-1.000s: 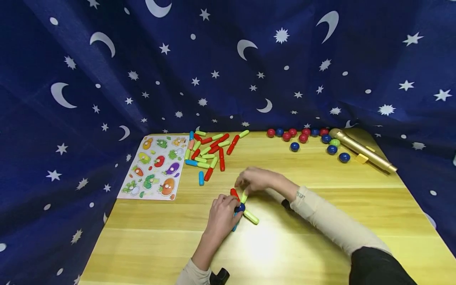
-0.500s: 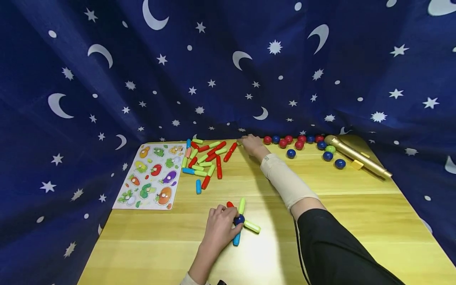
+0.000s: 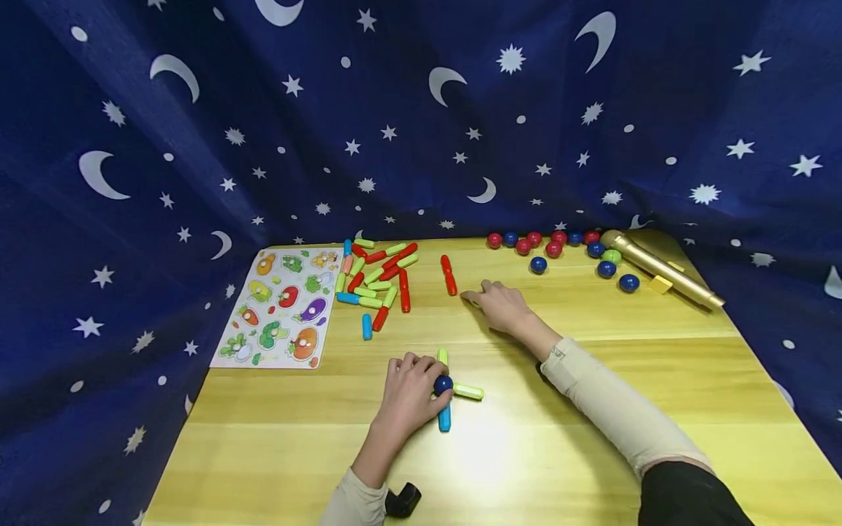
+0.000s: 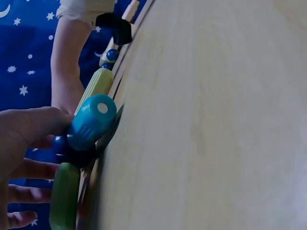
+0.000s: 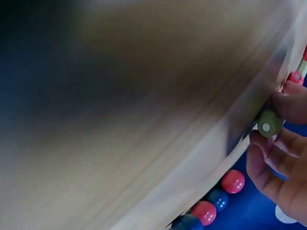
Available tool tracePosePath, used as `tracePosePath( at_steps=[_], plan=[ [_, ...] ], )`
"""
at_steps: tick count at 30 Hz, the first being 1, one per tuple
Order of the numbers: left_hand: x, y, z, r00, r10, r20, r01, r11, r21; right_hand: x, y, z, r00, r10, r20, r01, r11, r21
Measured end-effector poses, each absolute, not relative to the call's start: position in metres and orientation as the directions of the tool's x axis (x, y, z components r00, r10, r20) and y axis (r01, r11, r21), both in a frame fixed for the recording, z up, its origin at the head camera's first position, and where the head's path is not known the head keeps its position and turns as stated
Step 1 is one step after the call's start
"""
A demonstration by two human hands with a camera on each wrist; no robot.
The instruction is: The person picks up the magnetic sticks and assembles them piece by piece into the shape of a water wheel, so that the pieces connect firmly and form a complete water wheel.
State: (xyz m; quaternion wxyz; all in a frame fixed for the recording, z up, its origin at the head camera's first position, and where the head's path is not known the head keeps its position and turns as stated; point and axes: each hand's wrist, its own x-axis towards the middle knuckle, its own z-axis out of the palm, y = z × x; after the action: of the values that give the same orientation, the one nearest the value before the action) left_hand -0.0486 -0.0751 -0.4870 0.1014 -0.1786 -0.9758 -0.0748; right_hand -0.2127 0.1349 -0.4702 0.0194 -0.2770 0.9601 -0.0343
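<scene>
My left hand (image 3: 409, 394) grips a dark blue ball (image 3: 444, 385) low over the table. Out of this ball stick a light green rod (image 3: 468, 391), a second green rod (image 3: 443, 356) and a light blue rod (image 3: 444, 418); fingers cover its left side. In the left wrist view, the blue rod (image 4: 93, 120) points at the camera, beside the thumb. My right hand (image 3: 505, 310) pinches a green rod (image 5: 269, 123) between thumb and fingers, its end with a pale dot facing the right wrist camera. Two red rods (image 3: 449, 275), end to end, lie just beyond the right fingertips.
Several red, green and blue rods (image 3: 375, 277) lie piled beside a vegetable picture board (image 3: 276, 310) at the back left. Red, blue and green balls (image 3: 554, 249) line the back right, next to a gold toy microphone (image 3: 664, 270). A starry curtain (image 3: 421, 146) borders the table.
My right hand went to the table's back edge, then came forward with a green rod. The red pair shifted right, away from the pile. My left hand kept the ball, which turned slightly.
</scene>
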Motion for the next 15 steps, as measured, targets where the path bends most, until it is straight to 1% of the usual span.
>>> tracePosePath(
  at_steps=[3, 6, 10, 12, 15],
  plan=[
    [-0.053, -0.074, -0.485, -0.92, 0.33, 0.213, 0.36, 0.926, 0.117, -0.204, 0.139, -0.465, -0.844, -0.536, -0.008, -0.534, 0.842, -0.076],
    [-0.057, -0.072, -0.484, -0.919, 0.333, 0.21, 0.364, 0.922, 0.13, -0.19, 0.141, -0.458, -0.828, -0.56, -0.001, -0.55, 0.814, -0.188],
    [-0.058, -0.072, -0.485, -0.919, 0.332, 0.213, 0.365, 0.921, 0.136, -0.162, 0.138, -0.452, -0.751, -0.66, -0.017, -0.608, 0.701, -0.373],
    [-0.058, -0.073, -0.485, -0.921, 0.326, 0.212, 0.358, 0.924, 0.134, -0.149, 0.134, -0.451, -0.707, -0.707, -0.013, -0.64, 0.647, -0.415],
    [-0.057, -0.075, -0.486, -0.925, 0.321, 0.203, 0.352, 0.925, 0.141, -0.136, 0.127, -0.452, -0.66, -0.751, 0.015, -0.684, 0.593, -0.425]
  ],
)
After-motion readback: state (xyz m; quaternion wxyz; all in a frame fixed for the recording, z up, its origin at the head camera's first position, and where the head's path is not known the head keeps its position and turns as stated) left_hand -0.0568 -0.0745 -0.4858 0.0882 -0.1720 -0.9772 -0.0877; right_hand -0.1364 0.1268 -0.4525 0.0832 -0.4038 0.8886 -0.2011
